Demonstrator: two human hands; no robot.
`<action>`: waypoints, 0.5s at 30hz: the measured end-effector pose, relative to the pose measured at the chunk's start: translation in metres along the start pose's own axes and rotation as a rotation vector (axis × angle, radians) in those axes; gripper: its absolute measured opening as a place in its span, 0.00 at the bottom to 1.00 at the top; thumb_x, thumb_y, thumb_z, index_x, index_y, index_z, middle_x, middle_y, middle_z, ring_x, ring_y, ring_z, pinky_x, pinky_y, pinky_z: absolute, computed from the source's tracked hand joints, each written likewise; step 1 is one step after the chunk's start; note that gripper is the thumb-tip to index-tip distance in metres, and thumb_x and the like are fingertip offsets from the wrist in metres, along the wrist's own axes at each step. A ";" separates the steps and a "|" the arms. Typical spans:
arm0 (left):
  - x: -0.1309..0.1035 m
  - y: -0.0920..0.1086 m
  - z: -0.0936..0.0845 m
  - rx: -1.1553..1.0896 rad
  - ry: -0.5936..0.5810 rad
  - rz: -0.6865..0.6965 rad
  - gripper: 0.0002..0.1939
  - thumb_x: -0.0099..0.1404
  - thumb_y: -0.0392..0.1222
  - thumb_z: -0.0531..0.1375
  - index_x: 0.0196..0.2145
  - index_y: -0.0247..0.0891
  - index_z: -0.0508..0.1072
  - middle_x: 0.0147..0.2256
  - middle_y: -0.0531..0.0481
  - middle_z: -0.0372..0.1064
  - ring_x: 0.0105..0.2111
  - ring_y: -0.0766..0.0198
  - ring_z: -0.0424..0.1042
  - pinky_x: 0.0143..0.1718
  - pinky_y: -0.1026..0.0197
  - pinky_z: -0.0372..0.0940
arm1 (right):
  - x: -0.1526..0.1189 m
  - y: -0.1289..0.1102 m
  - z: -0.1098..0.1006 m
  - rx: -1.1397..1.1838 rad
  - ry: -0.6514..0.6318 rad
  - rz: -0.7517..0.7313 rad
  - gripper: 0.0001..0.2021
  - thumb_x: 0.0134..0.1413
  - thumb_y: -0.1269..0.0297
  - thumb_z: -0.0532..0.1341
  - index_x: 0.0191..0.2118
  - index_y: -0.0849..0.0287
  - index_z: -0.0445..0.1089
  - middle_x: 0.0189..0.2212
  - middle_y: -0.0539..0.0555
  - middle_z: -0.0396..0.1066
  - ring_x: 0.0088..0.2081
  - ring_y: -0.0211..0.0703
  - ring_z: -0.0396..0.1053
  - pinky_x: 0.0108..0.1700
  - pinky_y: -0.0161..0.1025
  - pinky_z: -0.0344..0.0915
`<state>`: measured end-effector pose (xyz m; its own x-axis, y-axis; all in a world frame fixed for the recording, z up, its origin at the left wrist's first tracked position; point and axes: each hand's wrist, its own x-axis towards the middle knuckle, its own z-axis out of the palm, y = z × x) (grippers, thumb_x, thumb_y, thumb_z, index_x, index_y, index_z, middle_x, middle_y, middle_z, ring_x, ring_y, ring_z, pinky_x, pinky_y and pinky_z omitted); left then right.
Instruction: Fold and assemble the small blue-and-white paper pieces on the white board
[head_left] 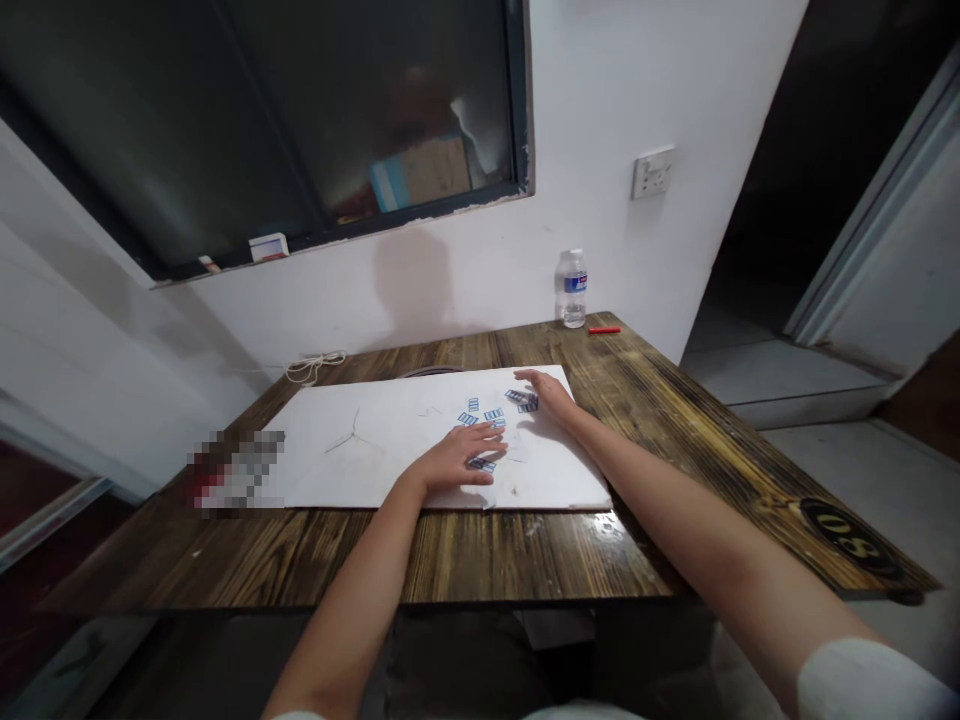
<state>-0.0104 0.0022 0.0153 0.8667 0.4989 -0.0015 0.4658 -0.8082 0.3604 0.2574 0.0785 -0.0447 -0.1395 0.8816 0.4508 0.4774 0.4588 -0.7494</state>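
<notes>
Several small flat pieces with blue-edged markings (493, 414) lie scattered on a white board (405, 400); they are too small for me to tell their kind. My left hand (461, 455) rests over some of them with its fingers spread, partly covering a piece (482, 464) under the fingers. At the right of the group, my right hand (550, 393) curves beside a couple of darker-looking pieces (522, 399), its fingers apart and the palm side hidden. Neither hand visibly grips anything.
The board lies on a dark wooden table (600, 560). At the back right stand a plastic bottle (574, 288) and a red pen-like stick (604, 330). A pale cord (315, 366) lies at the back left. A wall with a socket (653, 174) rises behind.
</notes>
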 end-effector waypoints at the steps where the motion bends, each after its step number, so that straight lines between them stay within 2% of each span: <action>1: 0.000 0.000 0.000 0.008 -0.001 -0.013 0.36 0.59 0.65 0.62 0.62 0.52 0.66 0.67 0.48 0.54 0.68 0.49 0.48 0.66 0.46 0.43 | 0.001 0.001 0.000 0.038 0.014 0.021 0.33 0.68 0.44 0.34 0.59 0.52 0.69 0.52 0.61 0.72 0.56 0.53 0.69 0.56 0.54 0.65; 5: -0.001 0.001 0.002 0.056 -0.016 -0.054 0.40 0.57 0.64 0.65 0.63 0.51 0.63 0.67 0.46 0.53 0.68 0.48 0.47 0.66 0.44 0.43 | 0.004 0.005 0.001 0.148 0.081 0.098 0.39 0.63 0.36 0.33 0.53 0.55 0.73 0.50 0.62 0.74 0.54 0.55 0.70 0.54 0.53 0.66; 9: 0.002 0.001 0.005 0.100 0.006 -0.071 0.36 0.62 0.63 0.61 0.64 0.50 0.63 0.67 0.46 0.53 0.68 0.49 0.46 0.65 0.45 0.44 | 0.005 0.008 0.001 0.160 0.166 0.188 0.44 0.60 0.33 0.33 0.49 0.58 0.76 0.44 0.65 0.76 0.49 0.57 0.72 0.51 0.55 0.67; 15: 0.003 -0.007 0.008 0.180 0.160 -0.138 0.27 0.69 0.58 0.54 0.62 0.48 0.65 0.65 0.46 0.57 0.67 0.51 0.50 0.64 0.46 0.48 | 0.000 0.002 -0.005 0.034 0.173 0.210 0.46 0.61 0.34 0.30 0.36 0.60 0.80 0.28 0.63 0.77 0.36 0.53 0.75 0.42 0.47 0.69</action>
<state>-0.0099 0.0064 0.0057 0.7601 0.6398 0.1137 0.6144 -0.7645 0.1951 0.2633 0.0785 -0.0440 0.1109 0.9271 0.3580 0.4507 0.2742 -0.8495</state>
